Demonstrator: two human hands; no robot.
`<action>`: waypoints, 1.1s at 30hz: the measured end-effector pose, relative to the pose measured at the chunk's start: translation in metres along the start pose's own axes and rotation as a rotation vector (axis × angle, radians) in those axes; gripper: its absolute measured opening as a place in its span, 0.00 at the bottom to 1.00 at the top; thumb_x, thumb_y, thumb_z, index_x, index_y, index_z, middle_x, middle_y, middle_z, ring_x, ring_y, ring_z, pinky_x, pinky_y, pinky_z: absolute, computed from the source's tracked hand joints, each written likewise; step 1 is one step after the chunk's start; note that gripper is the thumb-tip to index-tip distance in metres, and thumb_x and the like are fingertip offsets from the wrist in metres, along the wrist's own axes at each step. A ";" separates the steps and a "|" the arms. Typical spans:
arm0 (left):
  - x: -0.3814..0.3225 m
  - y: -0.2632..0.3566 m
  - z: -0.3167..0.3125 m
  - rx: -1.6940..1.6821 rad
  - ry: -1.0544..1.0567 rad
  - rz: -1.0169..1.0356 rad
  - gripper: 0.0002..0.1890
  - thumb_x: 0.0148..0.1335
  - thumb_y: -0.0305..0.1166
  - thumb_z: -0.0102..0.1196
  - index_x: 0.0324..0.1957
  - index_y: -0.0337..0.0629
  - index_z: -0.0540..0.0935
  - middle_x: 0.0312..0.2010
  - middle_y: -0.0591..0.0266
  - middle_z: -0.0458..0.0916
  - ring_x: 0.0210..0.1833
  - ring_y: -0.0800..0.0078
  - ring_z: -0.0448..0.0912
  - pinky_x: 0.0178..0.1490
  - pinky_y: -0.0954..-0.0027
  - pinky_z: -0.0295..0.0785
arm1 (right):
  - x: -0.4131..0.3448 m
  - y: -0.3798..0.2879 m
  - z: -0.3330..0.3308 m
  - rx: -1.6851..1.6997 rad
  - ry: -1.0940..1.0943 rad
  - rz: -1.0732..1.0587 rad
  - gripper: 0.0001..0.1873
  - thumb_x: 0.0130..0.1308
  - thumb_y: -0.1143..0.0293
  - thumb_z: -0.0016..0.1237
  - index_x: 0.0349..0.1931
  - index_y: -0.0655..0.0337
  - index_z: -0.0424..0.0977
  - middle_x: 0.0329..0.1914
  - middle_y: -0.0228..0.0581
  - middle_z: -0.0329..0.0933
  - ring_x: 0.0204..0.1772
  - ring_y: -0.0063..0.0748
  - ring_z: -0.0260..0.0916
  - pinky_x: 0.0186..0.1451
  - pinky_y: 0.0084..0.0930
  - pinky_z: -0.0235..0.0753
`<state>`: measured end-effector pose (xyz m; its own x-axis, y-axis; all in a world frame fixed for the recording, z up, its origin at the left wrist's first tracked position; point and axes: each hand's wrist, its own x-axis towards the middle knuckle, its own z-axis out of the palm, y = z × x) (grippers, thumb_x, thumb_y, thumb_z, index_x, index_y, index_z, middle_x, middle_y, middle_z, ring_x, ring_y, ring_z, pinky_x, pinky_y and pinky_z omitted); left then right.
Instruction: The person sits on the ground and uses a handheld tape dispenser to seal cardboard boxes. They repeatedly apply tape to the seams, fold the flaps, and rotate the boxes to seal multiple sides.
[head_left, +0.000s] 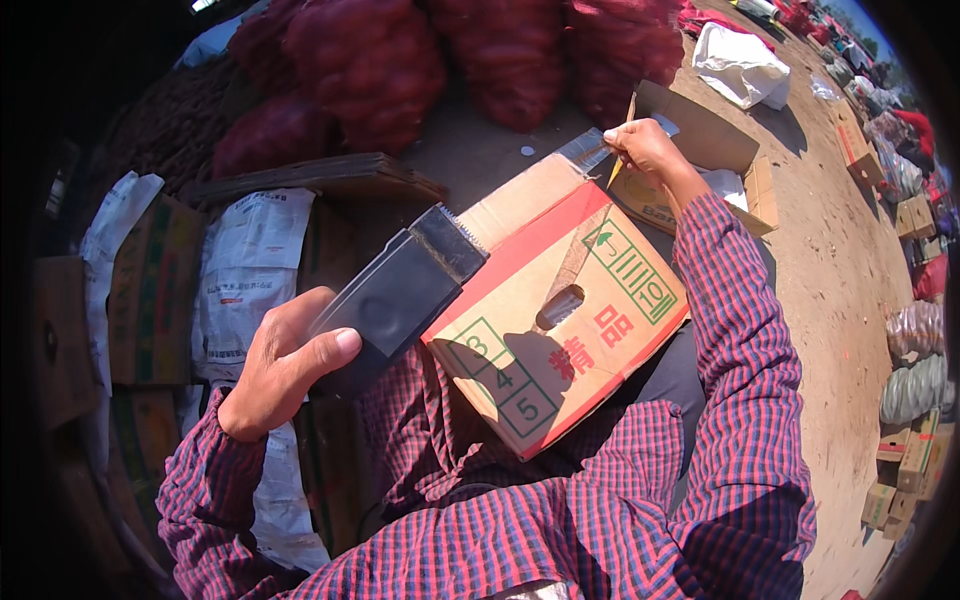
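Note:
A cardboard carton (480, 352) with red borders and printed characters lies tilted across my lap, its oval hand hole facing up. My left hand (281, 367) grips a black packing tape dispenser (397, 289). The serrated cutting edge of the dispenser is close to the carton's left side. Beyond the carton's far right corner, my right hand (646, 150) pinches the end of a shiny strip of clear tape (586, 151). That strip lies at the end of the carton's plain brown side (525, 199). Another strip of tape crosses the printed face near the hand hole.
Red mesh sacks (367, 67) stand ahead. An open cardboard box (697, 124) is just past my right hand. Flattened cardboard (322, 174) and cartons with printed paper sheets (255, 270) are at left. A white sack (741, 64) lies on the dirt ground (832, 315) at right.

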<state>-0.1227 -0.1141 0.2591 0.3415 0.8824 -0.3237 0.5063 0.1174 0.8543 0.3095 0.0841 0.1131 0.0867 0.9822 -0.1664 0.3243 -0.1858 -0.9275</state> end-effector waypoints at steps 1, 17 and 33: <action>0.001 0.000 0.000 -0.028 0.004 0.001 0.24 0.61 0.50 0.60 0.38 0.33 0.79 0.29 0.65 0.76 0.36 0.80 0.72 0.40 0.74 0.66 | -0.002 0.001 0.000 -0.003 0.000 0.008 0.14 0.65 0.69 0.55 0.20 0.62 0.76 0.17 0.28 0.69 0.19 0.18 0.61 0.21 0.20 0.58; 0.016 -0.014 0.007 -0.086 -0.027 -0.053 0.25 0.60 0.49 0.60 0.38 0.30 0.79 0.29 0.62 0.78 0.35 0.79 0.73 0.38 0.74 0.67 | -0.001 0.039 0.027 -0.118 0.006 0.130 0.11 0.64 0.69 0.56 0.25 0.68 0.79 0.21 0.35 0.73 0.26 0.26 0.67 0.30 0.30 0.66; 0.022 -0.041 0.011 0.037 0.004 0.035 0.28 0.62 0.52 0.58 0.37 0.28 0.79 0.26 0.56 0.77 0.31 0.73 0.75 0.34 0.68 0.69 | -0.077 -0.020 0.091 -0.690 0.165 -0.033 0.31 0.76 0.47 0.30 0.49 0.68 0.77 0.54 0.65 0.76 0.60 0.66 0.71 0.64 0.52 0.67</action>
<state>-0.1273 -0.1048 0.2130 0.3561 0.8875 -0.2924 0.5231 0.0700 0.8494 0.2103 0.0142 0.1141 0.1902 0.9810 -0.0384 0.8474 -0.1838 -0.4981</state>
